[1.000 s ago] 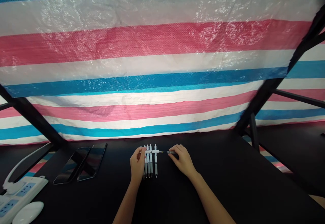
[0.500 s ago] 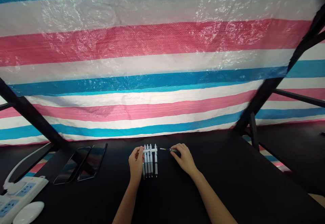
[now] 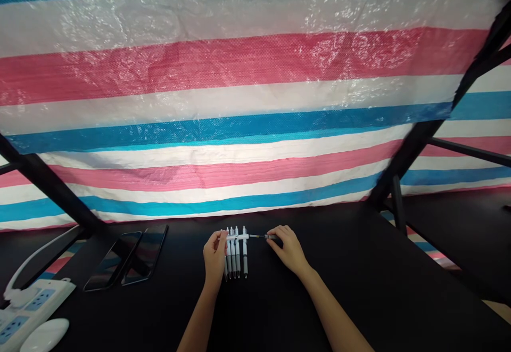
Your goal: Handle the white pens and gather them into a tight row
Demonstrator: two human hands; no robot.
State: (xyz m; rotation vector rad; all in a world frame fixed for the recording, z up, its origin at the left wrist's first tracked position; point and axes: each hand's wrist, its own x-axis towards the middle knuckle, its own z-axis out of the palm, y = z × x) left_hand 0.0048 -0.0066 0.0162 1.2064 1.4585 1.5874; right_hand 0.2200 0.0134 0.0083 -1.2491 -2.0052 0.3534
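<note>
Several white pens (image 3: 237,253) lie side by side on the black table (image 3: 279,299), tips toward me. My left hand (image 3: 214,259) is closed in a pinch on a white pen barrel (image 3: 238,237) held crosswise over the top of the row. My right hand (image 3: 288,250) pinches a thin dark refill (image 3: 263,236) whose tip points left at the open end of that barrel. The two parts sit nearly end to end; whether they touch is too small to tell.
Two dark phones (image 3: 128,256) lie at the left. A white power strip (image 3: 24,309) and a white mouse (image 3: 44,335) sit at the near left corner. A striped red, white and blue tarp (image 3: 247,107) hangs behind. Black frame bars (image 3: 415,149) slant at both sides.
The right hand drew the refill slightly away from the barrel, then brought it back toward the barrel's end. The left hand has held the barrel nearly still.
</note>
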